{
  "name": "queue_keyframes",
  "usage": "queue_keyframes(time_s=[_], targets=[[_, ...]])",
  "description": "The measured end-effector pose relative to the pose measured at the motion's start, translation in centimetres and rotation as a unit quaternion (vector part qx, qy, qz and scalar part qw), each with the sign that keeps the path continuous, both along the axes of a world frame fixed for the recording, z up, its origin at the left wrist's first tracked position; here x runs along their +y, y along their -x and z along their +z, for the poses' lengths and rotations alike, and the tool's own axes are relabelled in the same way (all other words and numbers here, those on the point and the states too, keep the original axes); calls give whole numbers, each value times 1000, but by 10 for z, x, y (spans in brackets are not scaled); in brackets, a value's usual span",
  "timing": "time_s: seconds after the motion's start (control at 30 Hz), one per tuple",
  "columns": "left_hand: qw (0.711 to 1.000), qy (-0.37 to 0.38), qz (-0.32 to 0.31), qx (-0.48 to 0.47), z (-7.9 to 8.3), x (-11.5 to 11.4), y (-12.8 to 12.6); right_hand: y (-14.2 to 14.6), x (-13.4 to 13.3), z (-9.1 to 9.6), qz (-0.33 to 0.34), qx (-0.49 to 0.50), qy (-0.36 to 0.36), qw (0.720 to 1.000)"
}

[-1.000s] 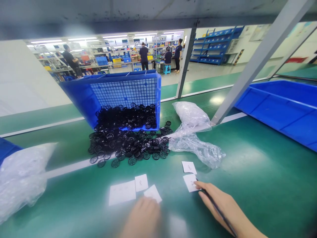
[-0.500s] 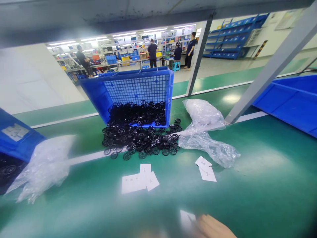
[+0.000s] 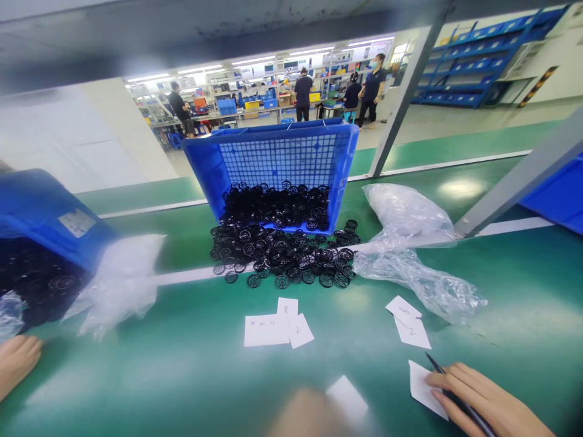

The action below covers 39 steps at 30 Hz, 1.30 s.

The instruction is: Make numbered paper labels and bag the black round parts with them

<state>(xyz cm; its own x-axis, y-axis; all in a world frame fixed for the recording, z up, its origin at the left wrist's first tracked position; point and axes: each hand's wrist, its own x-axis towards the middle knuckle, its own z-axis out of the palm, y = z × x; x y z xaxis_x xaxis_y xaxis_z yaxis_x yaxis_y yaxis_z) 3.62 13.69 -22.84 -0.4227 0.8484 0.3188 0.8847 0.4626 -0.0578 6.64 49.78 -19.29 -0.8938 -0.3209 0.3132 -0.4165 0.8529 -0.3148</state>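
At the lower right my right hand point(image 3: 485, 391) holds a dark pen point(image 3: 468, 413). Its fingertips rest on a small white paper slip point(image 3: 419, 388) on the green surface point(image 3: 191, 376). My left hand point(image 3: 303, 416) is a blur at the bottom edge, with its fingers unreadable. Beside it lies another white slip point(image 3: 348, 394). Farther forward are a wide paper label point(image 3: 264, 331), a slip marked 8 point(image 3: 286, 306) and one marked 2 point(image 3: 300, 331). Two more marked slips point(image 3: 412, 331) overlap to the right.
A tipped blue crate point(image 3: 344, 176) spills black spoked wheels point(image 3: 282, 255). Clear plastic bags point(image 3: 410, 212) lie to its right. Another person's hand point(image 3: 18, 361) shows at the left edge, near a second blue crate point(image 3: 50, 206). A metal post point(image 3: 514, 173) stands right; several people work behind.
The view has swung left, so the crate and slips sit farther right. My right hand has moved right, its pen now visible over a slip. A co-worker's hand has appeared at the left.
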Motion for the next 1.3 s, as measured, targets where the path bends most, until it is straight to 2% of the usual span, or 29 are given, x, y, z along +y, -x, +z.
queue_keyframes(time_s=[0.1, 0.2, 0.3, 0.37, 0.53, 0.63, 0.7, 0.83, 1.0, 1.1, 1.3], targets=[[999, 23, -21, -22, 26, 13, 13, 5, -6, 12, -2, 56, 5, 998], [999, 35, -29, -22, 47, 16, 23, 9, -31, 38, -4, 84, 27, 996], [999, 27, -39, 8, 55, 15, 30, 13, -64, 59, 14, 57, 65, 996], [998, -2, -36, 43, 55, 14, 33, 15, -84, 63, 19, 26, 96, 995], [995, -45, -20, 92, 58, 8, 33, 17, -120, 37, -17, -65, 222, 973], [995, -47, -30, 81, 57, 6, 33, 18, -127, 23, -65, -172, 283, 941], [995, -59, -37, 65, 53, 6, 33, 17, -126, 18, -80, -201, 310, 926], [995, -72, -49, 40, 47, 10, 34, 14, -124, 17, -78, -182, 314, 929], [998, -42, -48, 14, 46, 13, 34, 11, -128, 22, -93, -170, 355, 915], [998, -25, -49, -7, 45, 13, 33, 13, -130, 24, -95, -169, 355, 914], [999, -33, -42, -9, 42, 14, 32, 15, -131, 5, -145, -160, 376, 901]])
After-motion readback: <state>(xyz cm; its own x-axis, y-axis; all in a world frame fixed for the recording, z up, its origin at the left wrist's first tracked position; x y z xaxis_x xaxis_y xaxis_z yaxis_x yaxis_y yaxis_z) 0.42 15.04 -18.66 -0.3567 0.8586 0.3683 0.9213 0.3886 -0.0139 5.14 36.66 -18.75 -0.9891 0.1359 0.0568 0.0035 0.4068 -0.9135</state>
